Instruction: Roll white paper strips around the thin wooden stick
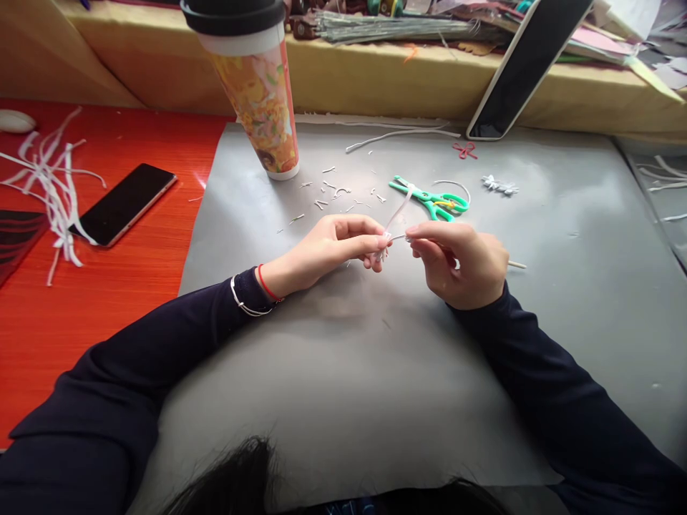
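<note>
Between the thumb and fingers of my left hand is a small white knotted cord piece, partly hidden by the fingertips. A thin white strand runs from it to my right hand, which pinches the strand's other end. Past the right hand's far side pokes a pale thin stick; whether the palm holds it or it lies underneath, I cannot tell. Just beyond both hands lie green-handled scissors, and a flat whitish strip rises from the left fingertips towards them.
Short cord clippings are scattered on the grey mat. Farther back are a tall patterned cup, a red cord loop, a finished-looking white knotted piece and a leaning dark device. A phone and white strips lie left.
</note>
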Motion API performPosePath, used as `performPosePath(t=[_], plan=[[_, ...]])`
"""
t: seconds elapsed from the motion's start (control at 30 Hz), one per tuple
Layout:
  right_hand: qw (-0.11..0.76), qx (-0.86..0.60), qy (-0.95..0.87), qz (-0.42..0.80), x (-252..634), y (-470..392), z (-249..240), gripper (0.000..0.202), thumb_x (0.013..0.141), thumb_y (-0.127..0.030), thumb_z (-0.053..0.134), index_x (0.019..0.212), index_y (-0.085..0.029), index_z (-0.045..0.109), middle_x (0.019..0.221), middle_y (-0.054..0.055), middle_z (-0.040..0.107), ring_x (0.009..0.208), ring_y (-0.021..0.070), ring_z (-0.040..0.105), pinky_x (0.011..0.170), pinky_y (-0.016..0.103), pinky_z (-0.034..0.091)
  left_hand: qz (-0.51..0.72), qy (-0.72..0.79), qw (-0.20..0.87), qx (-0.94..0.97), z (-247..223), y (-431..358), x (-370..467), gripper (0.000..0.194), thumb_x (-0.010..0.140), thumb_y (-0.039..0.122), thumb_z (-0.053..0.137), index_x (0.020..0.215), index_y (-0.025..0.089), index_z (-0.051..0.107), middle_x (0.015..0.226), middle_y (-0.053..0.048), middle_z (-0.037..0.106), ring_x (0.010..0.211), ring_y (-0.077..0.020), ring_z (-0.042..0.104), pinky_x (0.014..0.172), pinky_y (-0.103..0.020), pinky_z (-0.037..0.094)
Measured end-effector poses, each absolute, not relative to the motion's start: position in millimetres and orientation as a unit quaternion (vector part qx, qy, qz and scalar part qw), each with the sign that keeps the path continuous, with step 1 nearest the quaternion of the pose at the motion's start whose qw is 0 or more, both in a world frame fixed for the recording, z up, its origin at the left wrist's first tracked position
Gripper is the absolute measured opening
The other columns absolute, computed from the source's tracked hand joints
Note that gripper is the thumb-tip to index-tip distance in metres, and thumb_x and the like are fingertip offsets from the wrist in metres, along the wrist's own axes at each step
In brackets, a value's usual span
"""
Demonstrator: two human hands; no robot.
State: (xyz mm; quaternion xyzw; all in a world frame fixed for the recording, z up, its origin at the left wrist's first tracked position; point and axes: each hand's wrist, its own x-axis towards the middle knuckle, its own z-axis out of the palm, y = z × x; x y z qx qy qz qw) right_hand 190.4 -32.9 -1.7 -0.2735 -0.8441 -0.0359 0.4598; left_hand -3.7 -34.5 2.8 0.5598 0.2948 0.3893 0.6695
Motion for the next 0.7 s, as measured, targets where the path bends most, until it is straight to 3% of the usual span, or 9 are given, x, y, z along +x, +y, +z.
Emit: performPosePath(t=[0.47, 0.57, 0.7], plan=[[0.430, -0.321, -0.842, -0.049, 192.9, -33.5, -1.5, 0.016, 0.089, -0.025, 0.044, 0.092, -0.022, 0.059, 0.064, -0.004, 0.064, 0.051, 0.0059, 0.059, 0.054, 0.016, 0.045, 0.380, 0.304, 0.654, 0.579, 4.9, -35.7, -3.1, 0.019, 0.077, 0.031, 0.062, 0.075, 0.013, 0.059, 0.069, -0.001, 0.058, 0.064, -0.0101, 0.057, 0.065, -0.026, 0.046], [0.420, -0.321, -0.848, -0.043, 193.6, -32.9, -2.1, 0.015, 0.089, -0.026, 0.044, 0.097, -0.022, 0.056, 0.066, -0.004, 0.065, 0.051, 0.0066, 0.059, 0.052, 0.016, 0.044, 0.403, 0.296, 0.631, 0.593, 1.8, -35.3, -2.8, 0.019, 0.079, 0.031, 0.060, 0.089, 0.015, 0.058, 0.073, -0.001, 0.058, 0.065, -0.0102, 0.057, 0.066, -0.027, 0.047], [0.407, -0.309, -0.858, -0.049, 193.5, -31.5, -3.0, 0.014, 0.087, -0.022, 0.046, 0.100, -0.023, 0.053, 0.071, -0.004, 0.066, 0.051, 0.0067, 0.059, 0.051, 0.016, 0.042, 0.458, 0.295, 0.543, 0.639, -4.0, -34.7, -1.9, 0.045, 0.076, 0.033, 0.062, 0.117, 0.024, 0.046, 0.090, -0.003, 0.058, 0.073, -0.0119, 0.058, 0.069, -0.029, 0.049]])
